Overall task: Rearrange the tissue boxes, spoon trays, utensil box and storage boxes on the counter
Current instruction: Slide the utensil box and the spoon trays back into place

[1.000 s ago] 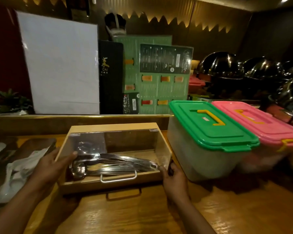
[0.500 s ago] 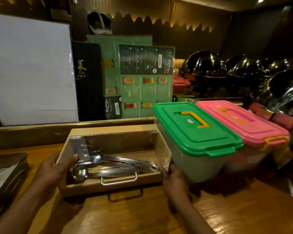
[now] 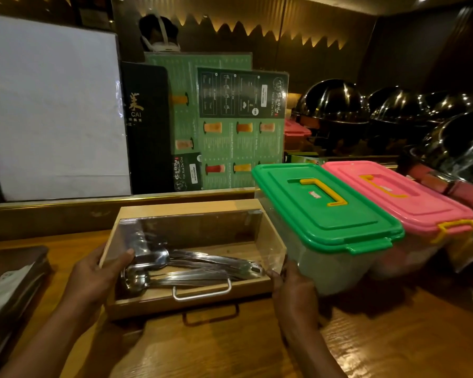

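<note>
Both hands (image 3: 99, 274) flanking crosswise utensil box (image 3: 191, 257)

Dim warm light from the scalloped wall strip (image 3: 257, 25); glare on steel domes (image 3: 336, 102), edges bowed.

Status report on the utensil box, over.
Left hand and right hand grip the utensil box ends. Box on counter, cutlery inside. Green-lidded storage box close on its right.

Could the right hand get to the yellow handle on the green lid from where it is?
Probably yes: the right hand sits just beside the green-lidded box, and nothing covers its yellow handle, though it must first release the utensil box.
</note>
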Motion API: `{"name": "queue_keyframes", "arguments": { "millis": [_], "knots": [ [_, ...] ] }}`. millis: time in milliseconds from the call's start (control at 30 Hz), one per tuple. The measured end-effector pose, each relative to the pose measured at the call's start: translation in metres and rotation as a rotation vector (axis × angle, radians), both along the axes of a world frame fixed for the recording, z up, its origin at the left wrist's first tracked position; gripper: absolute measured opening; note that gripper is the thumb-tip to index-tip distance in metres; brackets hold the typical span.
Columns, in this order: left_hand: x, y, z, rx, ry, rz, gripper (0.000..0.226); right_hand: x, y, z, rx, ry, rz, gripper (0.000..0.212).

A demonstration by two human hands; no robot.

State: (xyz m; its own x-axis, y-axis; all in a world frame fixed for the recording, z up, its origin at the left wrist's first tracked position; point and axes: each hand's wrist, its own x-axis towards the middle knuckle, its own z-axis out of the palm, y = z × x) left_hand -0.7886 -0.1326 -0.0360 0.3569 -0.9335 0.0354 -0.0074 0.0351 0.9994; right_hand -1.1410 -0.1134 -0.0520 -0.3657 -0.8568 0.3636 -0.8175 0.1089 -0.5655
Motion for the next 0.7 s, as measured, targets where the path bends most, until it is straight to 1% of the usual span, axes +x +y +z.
{"name": "queue_keyframes", "arguments": {
  "millis": [67, 133, 167, 300, 600, 700],
  "knots": [
    [-0.001, 0.000, -0.001, -0.014, -0.005, -0.002, 0.065, 0.000, 0.000, 0.001, 0.008, 0.027, 0.017, 0.029],
    [-0.001, -0.002, -0.003, -0.015, -0.017, 0.011, 0.069, -0.002, -0.001, 0.004, 0.011, 0.049, 0.033, 0.027],
    [-0.001, -0.003, -0.005, -0.010, -0.016, 0.016, 0.067, -0.002, -0.003, 0.005, 0.016, 0.058, 0.037, 0.026],
    [-0.001, -0.008, -0.008, -0.016, -0.011, 0.025, 0.052, -0.002, -0.010, 0.010, 0.063, 0.111, 0.025, 0.024],
    [-0.005, -0.011, -0.003, 0.014, -0.020, 0.012, 0.051, -0.003, -0.017, 0.009, 0.075, 0.113, 0.027, 0.026],
    [-0.005, -0.007, 0.000, 0.019, 0.002, -0.008, 0.059, -0.004, -0.012, 0.009, -0.009, 0.117, 0.109, 0.009]
  ]
}}
